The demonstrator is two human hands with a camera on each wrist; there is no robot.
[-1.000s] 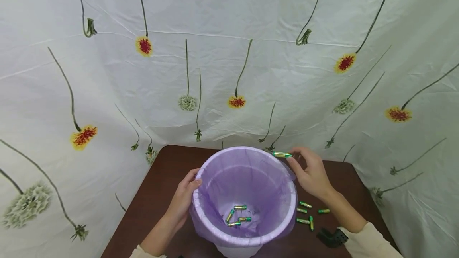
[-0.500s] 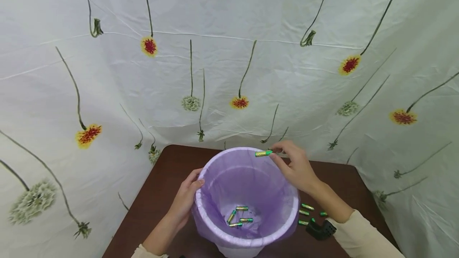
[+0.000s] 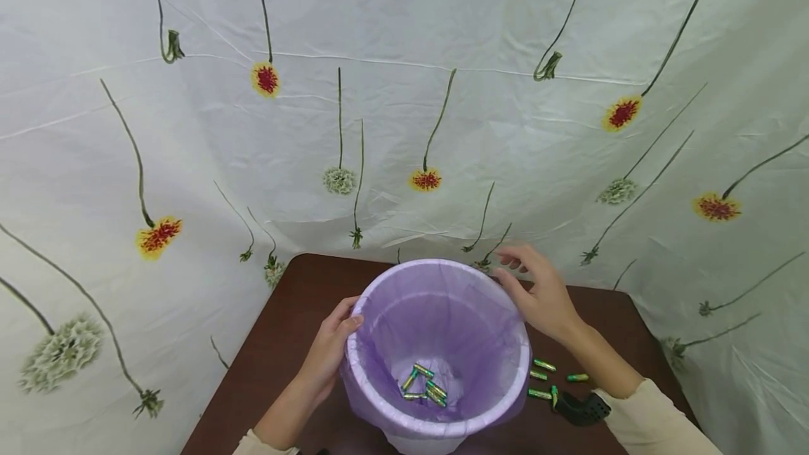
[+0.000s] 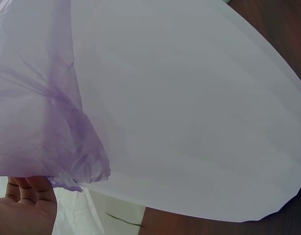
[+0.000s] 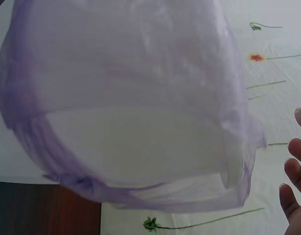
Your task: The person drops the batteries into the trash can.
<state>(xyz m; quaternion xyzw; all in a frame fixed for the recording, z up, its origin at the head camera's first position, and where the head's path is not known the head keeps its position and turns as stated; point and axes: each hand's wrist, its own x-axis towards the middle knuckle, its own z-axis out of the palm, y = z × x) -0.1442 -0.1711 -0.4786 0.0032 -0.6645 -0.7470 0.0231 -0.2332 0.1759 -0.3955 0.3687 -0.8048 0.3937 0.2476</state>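
A white bin with a purple plastic liner (image 3: 436,276) folded over its rim stands on the dark brown table. My left hand (image 3: 331,343) grips the rim at its left side, thumb on top; in the left wrist view its fingers (image 4: 28,188) show under the liner's edge. Several green and gold batteries (image 3: 425,388) lie on the bin's bottom. At the rim's back right, my right hand (image 3: 540,293) is held up with relaxed fingers and nothing between them. The right wrist view shows that hand's fingertips (image 5: 289,171) apart from the liner.
Several more batteries (image 3: 539,394) lie on the table (image 3: 278,314) to the bin's right. A black wrist-camera mount (image 3: 584,409) sits by the right sleeve, close to them. Behind the table hangs a white cloth (image 3: 392,118) with printed flowers.
My right hand carried a battery leftward over the bin and let it go; it now lies among the others inside. The hand has since drawn back right. My left hand stays on the rim.
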